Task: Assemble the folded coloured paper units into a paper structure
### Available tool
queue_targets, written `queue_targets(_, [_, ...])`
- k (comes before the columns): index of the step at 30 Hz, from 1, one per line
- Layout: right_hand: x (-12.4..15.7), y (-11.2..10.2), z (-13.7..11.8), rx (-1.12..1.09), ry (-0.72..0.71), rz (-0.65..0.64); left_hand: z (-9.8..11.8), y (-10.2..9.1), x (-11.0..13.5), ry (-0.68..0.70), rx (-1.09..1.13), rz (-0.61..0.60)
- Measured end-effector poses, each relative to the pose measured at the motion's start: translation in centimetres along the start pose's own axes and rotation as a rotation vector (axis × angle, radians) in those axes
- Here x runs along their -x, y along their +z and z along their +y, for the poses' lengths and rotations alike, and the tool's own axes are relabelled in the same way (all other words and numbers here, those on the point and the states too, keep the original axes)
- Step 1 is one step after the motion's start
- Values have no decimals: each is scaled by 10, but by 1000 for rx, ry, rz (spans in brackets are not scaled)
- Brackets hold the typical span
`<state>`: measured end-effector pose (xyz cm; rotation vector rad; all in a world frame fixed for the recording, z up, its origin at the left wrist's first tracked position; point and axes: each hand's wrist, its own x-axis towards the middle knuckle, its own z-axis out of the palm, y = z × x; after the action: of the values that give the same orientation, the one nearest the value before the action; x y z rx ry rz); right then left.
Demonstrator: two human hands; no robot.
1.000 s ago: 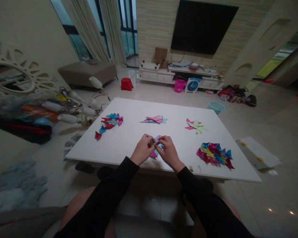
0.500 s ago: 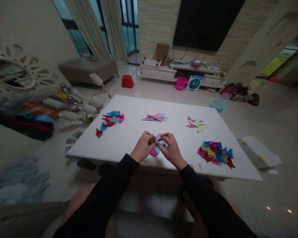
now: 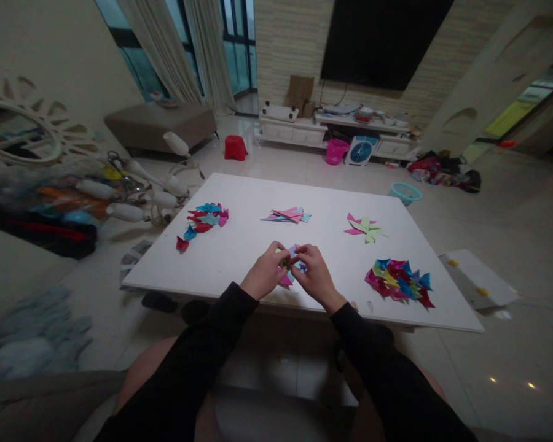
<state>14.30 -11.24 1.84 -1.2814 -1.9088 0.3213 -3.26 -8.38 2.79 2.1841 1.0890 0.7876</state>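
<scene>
Green paper piece [image 3: 286,263]: 1, folded, between both hands over the near-middle of the white table [image 3: 166,270]. Left hand [image 3: 265,274]: grip pinched on it. Right hand [image 3: 316,276]: thumb and fingertips at its right side; can't tell if that grip is closed on it. Piece is small and mostly covered, so pointing direction and long axis not readable.

Under the hands: 1 mixed pile [image 3: 286,280], pink/lavender/light blue, partly hidden.

Further groups, 4:
- flat stack [image 3: 289,215], far middle: long axis left-right, thin tips pointing left.
- lime and pink fan [image 3: 366,229], far right: strips crossed, pointing several ways.
- folded pile [image 3: 209,217], left: 1 blue piece [image 3: 190,232] and 1 red piece [image 3: 182,244] trail off its near-left end.
- folded pile [image 3: 400,282], near right, the biggest.

Overlap prevents counts within groups.
</scene>
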Motion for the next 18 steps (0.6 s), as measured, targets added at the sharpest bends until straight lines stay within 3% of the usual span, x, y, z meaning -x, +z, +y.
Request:
queue_targets(11, [-2,-4,1,66,-14,-29,2,-2,1,30,16,5])
queue_targets(14, [-7,-16,18,134,38,11,4,-4,1,-10,82,78])
queue_targets(18, [-8,-36,52,309,229,22,5,-10,0,-74,99,132])
